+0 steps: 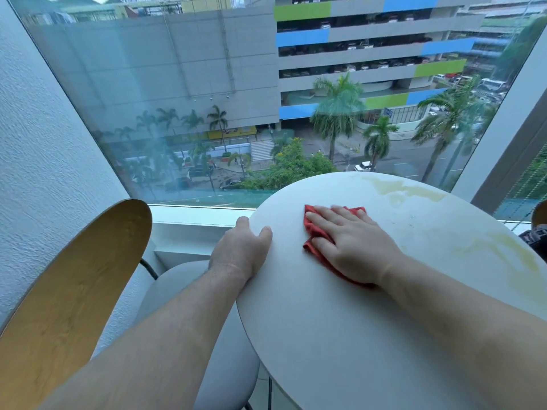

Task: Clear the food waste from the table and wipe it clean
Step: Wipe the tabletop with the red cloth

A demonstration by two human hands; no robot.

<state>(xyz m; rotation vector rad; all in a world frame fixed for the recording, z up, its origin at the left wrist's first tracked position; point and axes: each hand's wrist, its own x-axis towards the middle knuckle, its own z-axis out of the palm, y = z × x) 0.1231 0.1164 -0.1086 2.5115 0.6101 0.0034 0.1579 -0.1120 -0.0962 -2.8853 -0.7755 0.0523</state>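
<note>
On the round white table (340,335) by the window (177,99), our right hand (352,244) lies flat on a red cloth (315,229), fingers straight and slightly spread, pressing it against the left part of the top. The cloth is rumpled, and its edges show around our fingers and palm. Yellowish smears (405,189) mark the far and right parts of the top, apart from the cloth. Our left hand (241,247) grips the table's left rim, thumb on top. A wood-backed chair (74,291) stands to the left.
</note>
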